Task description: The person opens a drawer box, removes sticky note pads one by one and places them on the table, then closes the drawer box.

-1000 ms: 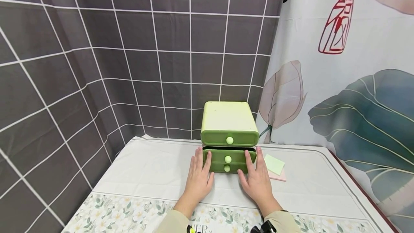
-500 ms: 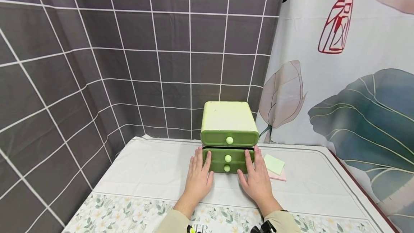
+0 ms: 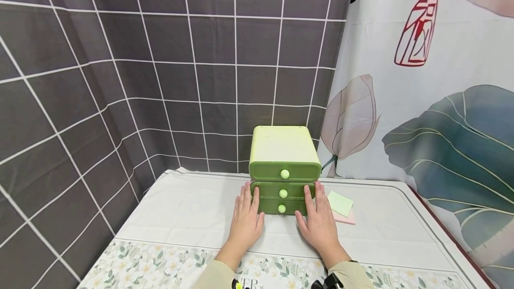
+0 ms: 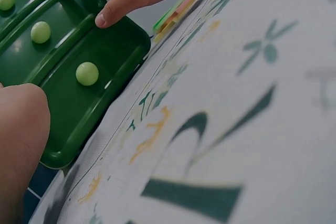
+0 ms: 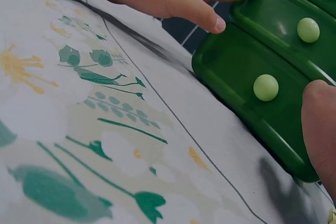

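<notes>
A small green chest with three drawers (image 3: 286, 146) stands on the table, its top pale yellow-green. Each drawer front carries a round light-green knob. My left hand (image 3: 245, 229) lies at the left end of the middle drawer (image 3: 269, 191), fingers extended and fingertips on its front. At the opposite end my right hand (image 3: 320, 229) presses the same drawer, also with extended fingers. The middle drawer sits in the chest with its front close above the bottom drawer (image 3: 270, 207). In the left wrist view, the right hand's thumb (image 4: 105, 19) reaches down toward the bottom drawer's edge.
Right of the chest lie a light-green sticky-note pad (image 3: 340, 203) and a pink one (image 3: 344, 217). The table has a white cloth (image 3: 180, 208) with a floral front band. A dark gridded curtain (image 3: 213, 79) and a printed white curtain (image 3: 401, 115) hang behind.
The middle drawer has slid inward under both hands, and the dark gap above its front has closed. The right fingers shifted slightly left. The chest and note pads stayed put.
</notes>
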`<state>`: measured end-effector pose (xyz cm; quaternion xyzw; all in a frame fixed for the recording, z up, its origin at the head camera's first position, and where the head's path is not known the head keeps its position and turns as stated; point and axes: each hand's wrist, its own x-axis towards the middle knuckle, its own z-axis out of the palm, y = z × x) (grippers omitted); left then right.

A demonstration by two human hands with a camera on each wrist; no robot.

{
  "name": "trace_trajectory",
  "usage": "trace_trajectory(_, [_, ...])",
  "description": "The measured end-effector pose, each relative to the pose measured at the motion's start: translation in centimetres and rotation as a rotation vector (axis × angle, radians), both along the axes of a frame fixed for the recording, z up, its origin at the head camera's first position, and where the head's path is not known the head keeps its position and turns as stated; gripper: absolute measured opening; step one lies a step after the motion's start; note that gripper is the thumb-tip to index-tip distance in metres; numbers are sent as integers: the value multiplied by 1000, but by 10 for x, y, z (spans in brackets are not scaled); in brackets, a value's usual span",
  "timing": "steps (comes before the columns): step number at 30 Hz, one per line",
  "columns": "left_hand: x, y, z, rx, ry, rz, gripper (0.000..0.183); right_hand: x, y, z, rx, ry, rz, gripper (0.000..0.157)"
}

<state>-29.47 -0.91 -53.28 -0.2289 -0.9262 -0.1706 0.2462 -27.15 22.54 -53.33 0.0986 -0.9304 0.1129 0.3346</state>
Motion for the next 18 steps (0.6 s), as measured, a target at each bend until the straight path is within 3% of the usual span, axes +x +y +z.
trace_trajectory(7, [0, 0, -1, 27, -42, -4, 78, 1, 0, 1, 11, -21, -12, 81])
trace_trajectory(12, [0, 0, -2, 76, -67, -44, 80, 0, 1, 0, -9, 1, 8, 80])
trace_trajectory(18, [-2, -1, -1, 316, -93, -119, 77, -1, 1, 0, -107, 158, 61, 64])
